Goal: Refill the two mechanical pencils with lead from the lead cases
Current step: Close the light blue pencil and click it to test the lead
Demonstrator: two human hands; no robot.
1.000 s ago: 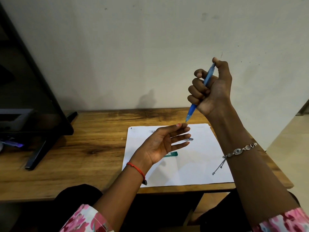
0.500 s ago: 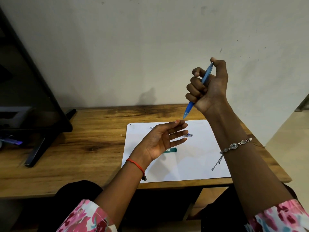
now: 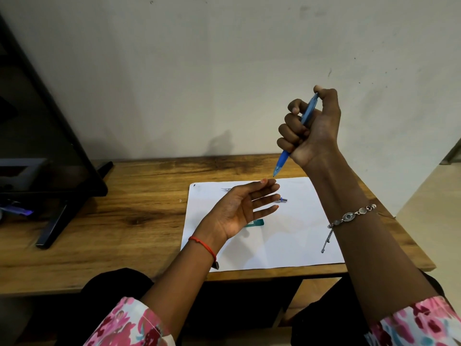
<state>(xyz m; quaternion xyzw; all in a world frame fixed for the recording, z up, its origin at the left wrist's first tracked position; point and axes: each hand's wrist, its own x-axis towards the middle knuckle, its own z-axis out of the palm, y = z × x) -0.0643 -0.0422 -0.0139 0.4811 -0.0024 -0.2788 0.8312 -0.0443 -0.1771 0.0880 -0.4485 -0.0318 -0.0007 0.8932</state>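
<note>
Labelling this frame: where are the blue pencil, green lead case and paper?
blue pencil (image 3: 281, 162): head view, lower barrel.
green lead case (image 3: 257, 223): head view, exposed right end.
paper (image 3: 287, 245): head view, bare middle.

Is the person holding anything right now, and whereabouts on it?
The right hand grips the blue pencil round the middle of its barrel, thumb at the top end. The left hand holds nothing.

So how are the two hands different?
The right hand is raised and curled round the blue pencil; the left hand is lower, open, palm showing, holding nothing. The right wrist wears a silver bracelet, the left a red thread. Both have flowery sleeves.
</note>
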